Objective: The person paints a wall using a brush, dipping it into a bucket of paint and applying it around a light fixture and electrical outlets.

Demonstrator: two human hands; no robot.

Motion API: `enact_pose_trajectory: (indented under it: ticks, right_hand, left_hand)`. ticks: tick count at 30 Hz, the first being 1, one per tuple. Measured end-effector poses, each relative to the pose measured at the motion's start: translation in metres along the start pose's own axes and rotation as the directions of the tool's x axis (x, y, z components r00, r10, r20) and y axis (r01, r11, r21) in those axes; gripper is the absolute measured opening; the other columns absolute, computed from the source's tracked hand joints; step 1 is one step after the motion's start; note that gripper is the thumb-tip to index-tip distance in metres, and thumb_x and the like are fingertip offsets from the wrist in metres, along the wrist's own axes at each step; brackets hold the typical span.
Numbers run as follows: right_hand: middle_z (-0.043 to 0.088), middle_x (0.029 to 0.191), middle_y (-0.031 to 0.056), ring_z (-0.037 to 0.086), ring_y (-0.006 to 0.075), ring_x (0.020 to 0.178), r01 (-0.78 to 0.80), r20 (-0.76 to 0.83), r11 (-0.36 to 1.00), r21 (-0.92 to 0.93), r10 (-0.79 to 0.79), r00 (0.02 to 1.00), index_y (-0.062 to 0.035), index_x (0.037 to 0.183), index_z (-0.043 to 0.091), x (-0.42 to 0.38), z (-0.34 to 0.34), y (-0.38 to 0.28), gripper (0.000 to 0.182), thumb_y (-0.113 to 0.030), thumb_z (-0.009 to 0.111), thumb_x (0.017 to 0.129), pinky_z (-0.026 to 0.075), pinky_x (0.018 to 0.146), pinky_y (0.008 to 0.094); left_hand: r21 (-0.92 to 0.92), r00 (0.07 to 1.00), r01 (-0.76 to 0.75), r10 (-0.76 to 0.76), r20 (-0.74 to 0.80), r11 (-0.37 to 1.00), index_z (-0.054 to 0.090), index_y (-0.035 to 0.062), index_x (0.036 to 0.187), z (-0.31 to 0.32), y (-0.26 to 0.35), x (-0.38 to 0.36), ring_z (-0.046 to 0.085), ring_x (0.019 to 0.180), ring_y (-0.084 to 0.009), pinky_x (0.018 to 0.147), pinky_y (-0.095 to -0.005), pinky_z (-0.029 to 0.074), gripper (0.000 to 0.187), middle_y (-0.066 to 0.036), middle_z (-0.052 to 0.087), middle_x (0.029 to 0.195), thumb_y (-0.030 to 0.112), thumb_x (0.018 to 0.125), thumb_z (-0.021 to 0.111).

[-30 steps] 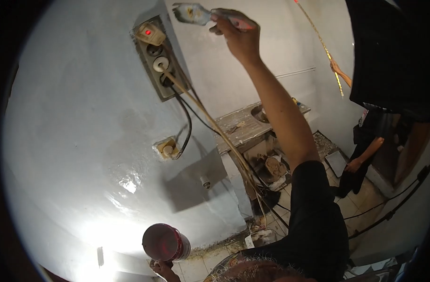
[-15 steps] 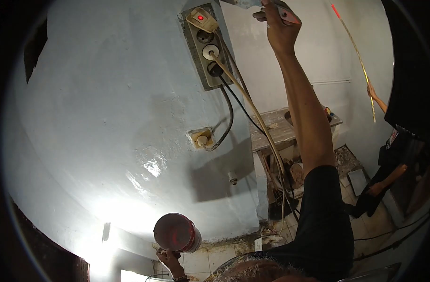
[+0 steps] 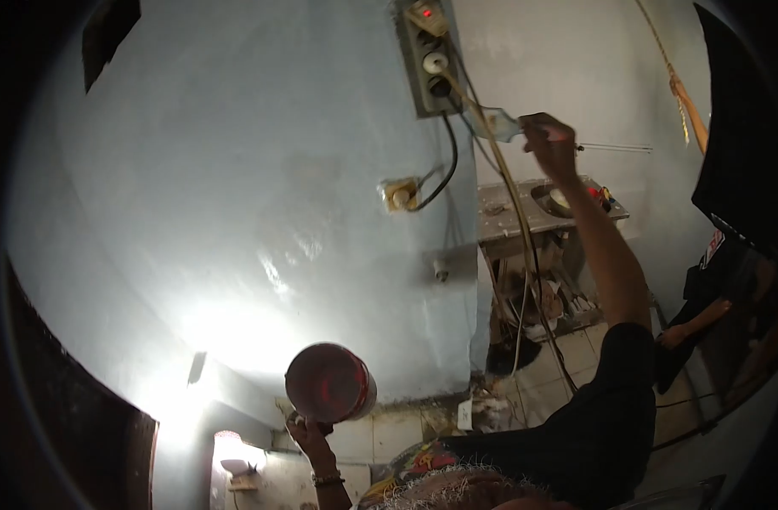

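Observation:
My left hand (image 3: 311,440), low at the left, grips a small red bucket (image 3: 367,395) by its side and base, with the bucket's mouth facing the camera. Inside, the bucket is dark reddish. My right hand (image 3: 552,146) is raised and closed around the handle of a paintbrush (image 3: 501,126), whose wide end is coated pale blue. The brush end points left, close to the wall corner, and overlaps the hanging cables (image 3: 509,183) in this view. Above and left of it is the socket strip (image 3: 424,76), with plugs and a lit red switch.
A pale blue wall (image 3: 236,170) fills the left side, with a wall outlet (image 3: 400,197) and a knob (image 3: 441,270). A worktop (image 3: 512,217) holding a pan stands beyond the corner. Another person's hand (image 3: 678,87) holds a long stick at right. A lamp (image 3: 229,449) glows low left.
My right hand has come down with the paintbrush, from above the socket strip to beside the cables. The view has shifted, and the bucket sits slightly higher and farther right.

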State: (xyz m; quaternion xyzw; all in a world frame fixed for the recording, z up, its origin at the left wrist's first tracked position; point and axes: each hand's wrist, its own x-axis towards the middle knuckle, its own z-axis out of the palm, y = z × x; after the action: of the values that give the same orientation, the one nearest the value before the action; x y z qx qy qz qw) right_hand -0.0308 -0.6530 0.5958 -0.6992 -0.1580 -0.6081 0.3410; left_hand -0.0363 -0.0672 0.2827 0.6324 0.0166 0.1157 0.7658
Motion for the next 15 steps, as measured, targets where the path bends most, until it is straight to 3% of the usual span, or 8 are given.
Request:
enact_pose_trajectory:
  ticks: [1, 3, 4, 6, 7, 8, 10, 15]
  right_hand:
    - [0.064, 0.068, 0.0014, 0.056, 0.0052, 0.054, -0.130, -0.015, 0.975, -0.180, 0.130, 0.991, -0.0007, 0.090, 0.069, 0.000, -0.009, -0.016, 0.017, -0.016, 0.063, 0.091, 0.046, 0.049, 0.0209]
    - [0.063, 0.063, -0.0001, 0.055, 0.0045, 0.052, -0.169, -0.130, 0.965, -0.201, 0.144, 0.981, -0.0029, 0.087, 0.070, 0.011, -0.024, -0.053, 0.017, -0.019, 0.066, 0.089, 0.044, 0.049, 0.0217]
    - [0.063, 0.061, -0.0006, 0.056, 0.0057, 0.052, -0.136, -0.246, 0.952, -0.276, 0.067, 0.967, -0.0036, 0.084, 0.070, 0.024, -0.031, -0.060, 0.021, -0.024, 0.067, 0.088, 0.045, 0.052, 0.0230]
    - [0.063, 0.059, 0.0015, 0.058, 0.0089, 0.053, 0.110, -0.300, 0.836, -0.538, -0.312, 0.901, -0.0048, 0.076, 0.070, 0.053, -0.040, -0.078, 0.027, -0.029, 0.066, 0.088, 0.047, 0.055, 0.0275]
    - [0.066, 0.066, 0.0059, 0.064, 0.0108, 0.065, 0.070, -0.390, 0.907, -0.416, -0.247, 0.887, -0.0012, 0.078, 0.069, 0.067, -0.038, -0.100, 0.022, -0.021, 0.068, 0.086, 0.048, 0.058, 0.0283]
    - [0.067, 0.068, 0.0080, 0.064, 0.0149, 0.064, 0.245, -0.358, 0.837, -0.490, -0.449, 0.819, -0.0019, 0.093, 0.069, 0.088, -0.050, -0.096, 0.016, -0.016, 0.068, 0.084, 0.048, 0.057, 0.0294]
    - [0.062, 0.076, 0.0040, 0.060, 0.0116, 0.060, 0.384, -0.518, 0.911, 0.150, -0.259, 0.815, 0.0005, 0.102, 0.064, 0.107, -0.010, -0.144, 0.018, -0.015, 0.061, 0.093, 0.051, 0.056, 0.0246]
    - [0.058, 0.072, 0.0033, 0.056, 0.0121, 0.055, 0.393, -0.511, 0.844, 0.365, -0.171, 0.842, 0.0007, 0.102, 0.063, 0.079, 0.076, -0.209, 0.028, -0.024, 0.062, 0.090, 0.049, 0.053, 0.0262]
  left_hand:
    - [-0.012, 0.999, -0.004, 0.005, 0.035, 1.000, 0.042, 0.0044, 0.114, -0.009, 0.005, -0.009, 0.055, 0.058, -0.0079, 0.048, -0.0245, 0.048, 0.025, -0.003, 0.056, 0.077, 0.010, 0.092, 0.052]
    - [-0.020, 1.000, -0.012, 0.013, 0.021, 1.000, 0.043, 0.0044, 0.115, -0.022, 0.018, -0.031, 0.055, 0.059, -0.0087, 0.048, -0.0244, 0.048, 0.025, -0.003, 0.056, 0.078, 0.011, 0.092, 0.052]
    - [-0.025, 1.000, -0.017, 0.018, 0.017, 1.000, 0.043, 0.0045, 0.115, -0.027, 0.024, -0.040, 0.056, 0.059, -0.0091, 0.048, -0.0244, 0.048, 0.025, -0.003, 0.057, 0.079, 0.011, 0.092, 0.053]
    - [-0.033, 1.000, 0.029, -0.030, -0.008, 0.999, 0.044, 0.0038, 0.115, -0.031, 0.030, -0.051, 0.056, 0.058, -0.0091, 0.048, -0.0240, 0.047, 0.026, -0.004, 0.057, 0.079, 0.011, 0.092, 0.054]
    - [-0.039, 0.999, 0.047, -0.047, -0.019, 0.998, 0.044, 0.0035, 0.115, -0.035, 0.035, -0.060, 0.056, 0.058, -0.0091, 0.048, -0.0238, 0.047, 0.027, -0.004, 0.057, 0.079, 0.012, 0.092, 0.055]
    - [-0.035, 0.999, 0.047, -0.048, -0.011, 0.998, 0.044, 0.0031, 0.116, -0.039, 0.038, -0.067, 0.056, 0.058, -0.0090, 0.049, -0.0238, 0.047, 0.027, -0.004, 0.057, 0.079, 0.012, 0.092, 0.055]
    - [-0.034, 0.999, 0.039, -0.039, 0.008, 0.999, 0.044, 0.0022, 0.116, -0.045, 0.043, -0.078, 0.056, 0.058, -0.0088, 0.049, -0.0236, 0.048, 0.029, -0.004, 0.058, 0.080, 0.012, 0.092, 0.055]
    - [-0.029, 0.998, 0.067, -0.067, 0.006, 0.997, 0.043, 0.0013, 0.119, -0.051, 0.052, -0.094, 0.057, 0.059, -0.0088, 0.051, -0.0234, 0.048, 0.030, -0.005, 0.059, 0.083, 0.011, 0.093, 0.054]
